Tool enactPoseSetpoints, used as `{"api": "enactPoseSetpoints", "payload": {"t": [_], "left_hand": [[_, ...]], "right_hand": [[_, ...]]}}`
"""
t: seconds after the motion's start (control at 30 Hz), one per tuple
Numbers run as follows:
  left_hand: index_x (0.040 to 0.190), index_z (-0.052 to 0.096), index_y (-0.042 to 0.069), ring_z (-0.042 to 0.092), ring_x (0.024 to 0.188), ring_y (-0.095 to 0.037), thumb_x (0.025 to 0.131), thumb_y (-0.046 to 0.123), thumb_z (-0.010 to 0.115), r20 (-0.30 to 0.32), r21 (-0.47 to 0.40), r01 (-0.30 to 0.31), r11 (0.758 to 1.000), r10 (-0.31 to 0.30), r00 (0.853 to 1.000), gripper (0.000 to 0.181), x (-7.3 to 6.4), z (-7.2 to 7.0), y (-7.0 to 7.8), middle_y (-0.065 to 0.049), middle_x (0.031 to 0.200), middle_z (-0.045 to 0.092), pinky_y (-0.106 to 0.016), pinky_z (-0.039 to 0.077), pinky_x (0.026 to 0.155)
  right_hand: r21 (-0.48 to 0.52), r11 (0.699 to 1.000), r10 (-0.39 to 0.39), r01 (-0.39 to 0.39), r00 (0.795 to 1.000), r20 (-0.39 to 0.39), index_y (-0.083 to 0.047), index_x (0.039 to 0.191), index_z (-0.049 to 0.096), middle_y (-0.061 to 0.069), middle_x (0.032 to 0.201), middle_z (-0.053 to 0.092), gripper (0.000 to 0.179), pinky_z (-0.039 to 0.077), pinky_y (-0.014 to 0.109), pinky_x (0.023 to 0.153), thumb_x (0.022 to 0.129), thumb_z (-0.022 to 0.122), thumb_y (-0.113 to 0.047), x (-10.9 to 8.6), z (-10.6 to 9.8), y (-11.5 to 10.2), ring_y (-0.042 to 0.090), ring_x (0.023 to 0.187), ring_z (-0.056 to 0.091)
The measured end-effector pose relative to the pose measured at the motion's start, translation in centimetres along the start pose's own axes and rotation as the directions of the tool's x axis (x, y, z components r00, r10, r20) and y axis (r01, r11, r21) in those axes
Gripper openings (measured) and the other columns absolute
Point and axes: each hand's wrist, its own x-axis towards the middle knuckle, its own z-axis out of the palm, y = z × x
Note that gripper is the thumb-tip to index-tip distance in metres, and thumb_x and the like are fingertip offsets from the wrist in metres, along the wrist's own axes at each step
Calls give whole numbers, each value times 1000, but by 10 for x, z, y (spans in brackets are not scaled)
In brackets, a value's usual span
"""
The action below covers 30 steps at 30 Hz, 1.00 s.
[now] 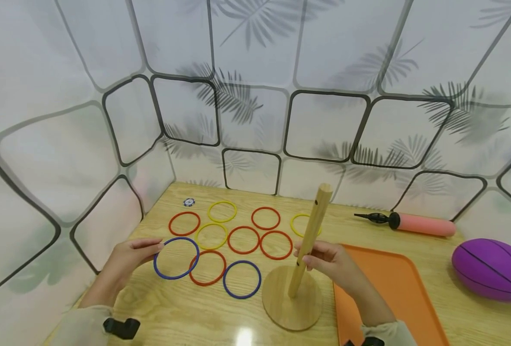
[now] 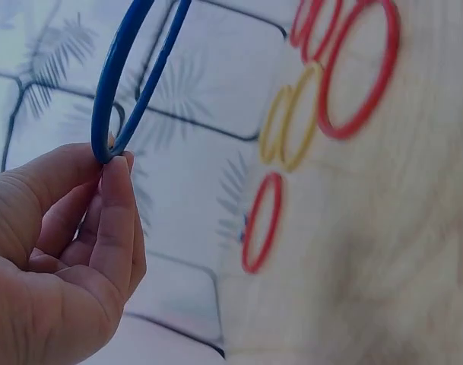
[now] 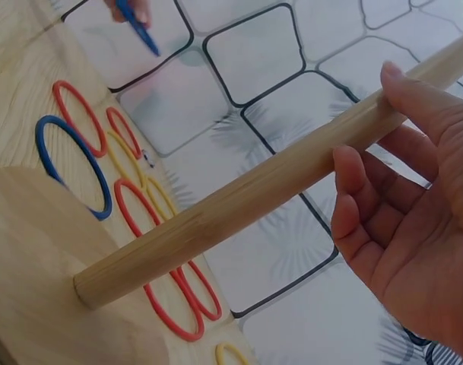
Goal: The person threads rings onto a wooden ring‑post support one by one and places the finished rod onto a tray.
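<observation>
My left hand [image 1: 130,257] pinches a blue ring [image 2: 108,87] at its edge between thumb and fingers. In the head view the ring overlaps a red ring [image 1: 207,284] that lies on the table. My right hand [image 1: 330,262] holds a wooden post [image 1: 313,226] between thumb and fingertips, partway up its length. The post rises from a round wooden base [image 1: 279,302] and leans to the right in the head view. Left of the base lies a second blue ring [image 1: 242,297]. Several more red and yellow rings are spread behind it.
An orange tray [image 1: 380,283] lies right of the stand. Farther right are a pink hand pump [image 1: 426,225] with a black nozzle and a purple ball [image 1: 493,269]. A small chip [image 1: 189,202] lies at the back left. Patterned fabric walls [image 1: 251,120] enclose the wooden table [image 1: 186,312].
</observation>
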Motion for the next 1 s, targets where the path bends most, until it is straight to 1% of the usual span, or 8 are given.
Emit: {"api": "enactPoseSetpoints", "payload": {"t": [0.17,0.3,0.43,0.57,0.7,0.8,0.97,1.0], "left_hand": [[108,71,2,65,81,-2,86,19,72,15,-40,-51,998,52,999,28,-6,21,23,13,89,68,-20,53,77],[106,72,5,65,82,-2,87,17,70,36,-72,-70,995,73,997,23,-9,39,40,12,88,68,-21,53,78],[109,69,0,65,82,-4,87,17,70,55,-62,-84,995,87,995,28,-10,54,51,9,89,67,-21,52,78],[110,68,-3,64,84,-6,87,16,70,79,-70,-97,993,102,992,29,-10,66,58,7,92,67,-22,52,79],[105,70,0,65,86,-8,87,13,70,99,-116,-95,989,107,989,23,-9,77,65,7,92,68,-23,53,79],[102,71,2,65,86,-9,87,13,70,115,-151,-89,985,107,988,19,-8,84,71,6,90,69,-23,53,79],[105,70,3,64,87,-9,86,17,71,143,-164,-69,984,93,985,24,-5,96,88,4,95,68,-22,52,80],[105,71,4,64,87,-9,86,17,71,150,-165,-70,984,95,984,23,-4,98,92,4,96,67,-22,52,80]], "right_hand": [[-29,995,99,-98,994,53,13,122,54,-6,111,65,34,53,25,73,93,58,-5,-6,-2,7,8,89,60],[-72,981,186,-179,978,99,12,123,54,5,105,63,37,52,27,75,93,60,-10,-12,-3,13,7,88,59],[-144,973,201,-182,972,125,8,118,57,16,97,60,31,51,27,70,93,60,-11,-17,-3,21,8,81,57],[-238,958,198,-160,970,144,2,114,61,15,99,61,27,50,26,68,93,62,-14,-24,-4,33,8,81,57],[-245,951,231,-187,958,168,7,122,55,18,102,61,39,49,24,67,92,63,-15,-31,-6,47,6,81,55],[-257,941,267,-218,948,174,13,131,45,17,102,60,54,47,22,66,91,65,-17,-36,-6,55,4,80,52],[-369,900,305,-232,940,155,14,138,35,8,93,53,73,43,21,61,88,69,-26,-41,-4,65,3,72,46],[-399,889,304,-224,941,149,13,136,38,6,89,51,71,42,21,60,87,69,-28,-41,-3,66,3,70,44]]}}
